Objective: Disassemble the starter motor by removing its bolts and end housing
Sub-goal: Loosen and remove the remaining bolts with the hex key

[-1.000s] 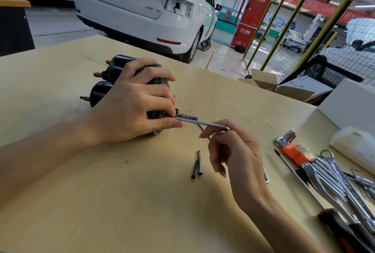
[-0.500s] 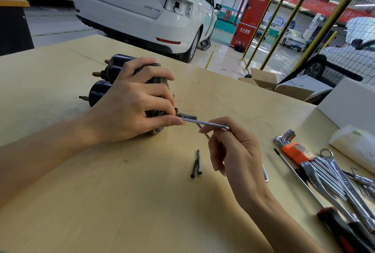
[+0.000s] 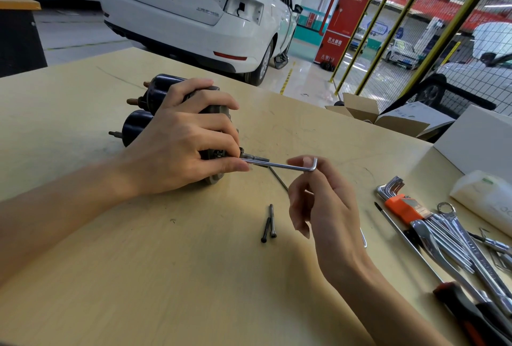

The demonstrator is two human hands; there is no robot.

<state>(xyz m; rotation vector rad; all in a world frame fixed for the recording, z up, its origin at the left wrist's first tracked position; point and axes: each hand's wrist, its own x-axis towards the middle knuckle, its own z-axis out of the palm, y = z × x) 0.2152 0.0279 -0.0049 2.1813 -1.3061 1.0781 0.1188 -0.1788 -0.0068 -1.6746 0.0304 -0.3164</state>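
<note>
A: Start at the left. What is on the table?

B: The starter motor (image 3: 155, 99) lies on its side on the left half of the wooden table (image 3: 83, 276). Two dark cylinders show, one behind the other, with copper-coloured studs poking out of their left ends.

A: And the left hand?

B: The left hand (image 3: 182, 149) is wrapped over the motor's right end, fingers curled round the grey end housing (image 3: 214, 179) and thumb underneath, pinning it to the table.

A: What sticks out past its fingertips?

B: A bolt (image 3: 255, 157) stands out of the housing, pointing right. The long arm of a hex key (image 3: 279, 165) runs from there to the right, with its bend turned upward at the far end. Whether its tip is seated in the bolt head I cannot tell; the thumb covers it.

A: Who holds the key?

B: The right hand (image 3: 318, 201) pinches it near the bend between thumb and forefinger; the other fingers hang loosely curled below.

A: Anything lying loose?

B: Two long dark bolts (image 3: 269, 223) lie side by side on the table, just left of the right hand and apart from the motor.

A: Further right?

B: A hex key set in an orange holder (image 3: 401, 204), then spanners (image 3: 454, 237) in a heap near the table's right edge, and a red and black handle (image 3: 465, 315) in the near corner. Behind them sits a white box (image 3: 476, 140).
</note>
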